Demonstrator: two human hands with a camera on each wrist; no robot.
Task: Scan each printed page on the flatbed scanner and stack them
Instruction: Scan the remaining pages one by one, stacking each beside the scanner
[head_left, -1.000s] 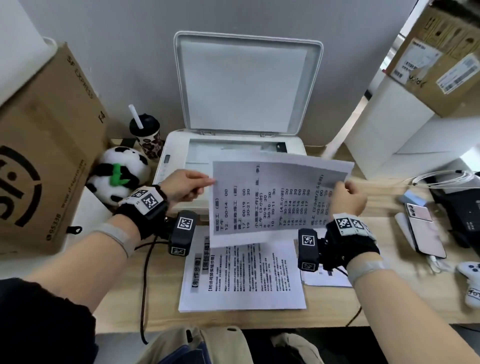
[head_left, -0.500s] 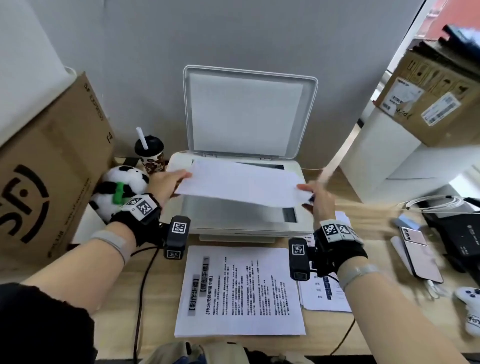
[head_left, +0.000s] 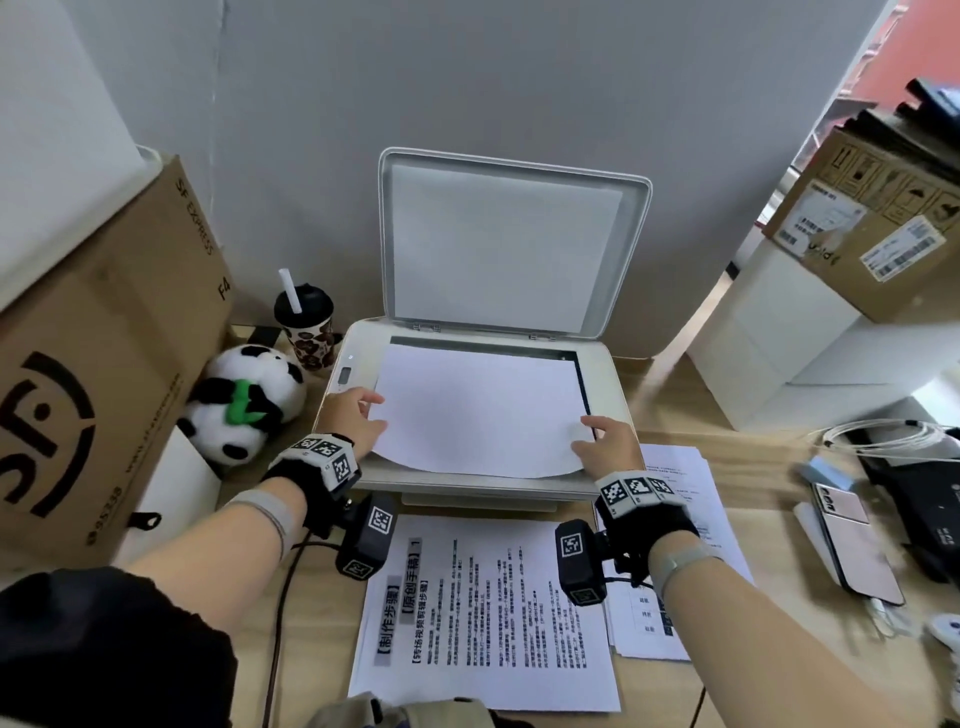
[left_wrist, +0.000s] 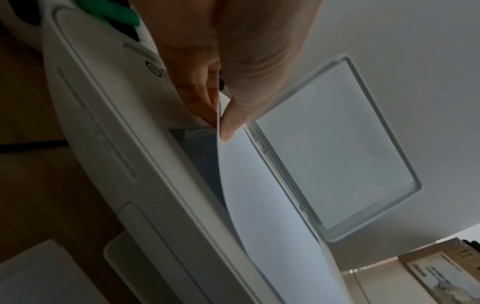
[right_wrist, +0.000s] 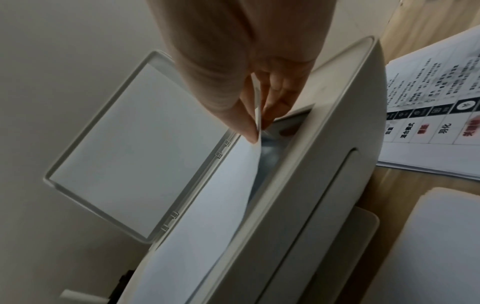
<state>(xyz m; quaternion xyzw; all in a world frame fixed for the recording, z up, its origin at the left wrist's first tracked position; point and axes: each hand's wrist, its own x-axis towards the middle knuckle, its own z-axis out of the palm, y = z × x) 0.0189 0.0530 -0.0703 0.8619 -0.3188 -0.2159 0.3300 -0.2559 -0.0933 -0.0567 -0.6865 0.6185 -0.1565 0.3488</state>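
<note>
Lowered onto scanner (head_left: 605, 374) glass: one blank-side-up sheet (head_left: 478, 410), pinched by left hand (head_left: 349, 419) fingers (left_wrist: 233, 115), right hand (head_left: 609, 445) fingers (right_wrist: 246, 123); two stacks at desk (head_left: 769, 467) front edge.

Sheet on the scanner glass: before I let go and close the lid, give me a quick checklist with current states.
1. Lid fully raised: ok.
2. Sheet blank side up: ok.
3. Sheet flat on the scanner glass: not ok, near edge bowed and lifted.
4. Left hand and right hand released: not ok, both pinch the near corners.
5. Sheet squared to the glass edges: cannot tell.
</note>
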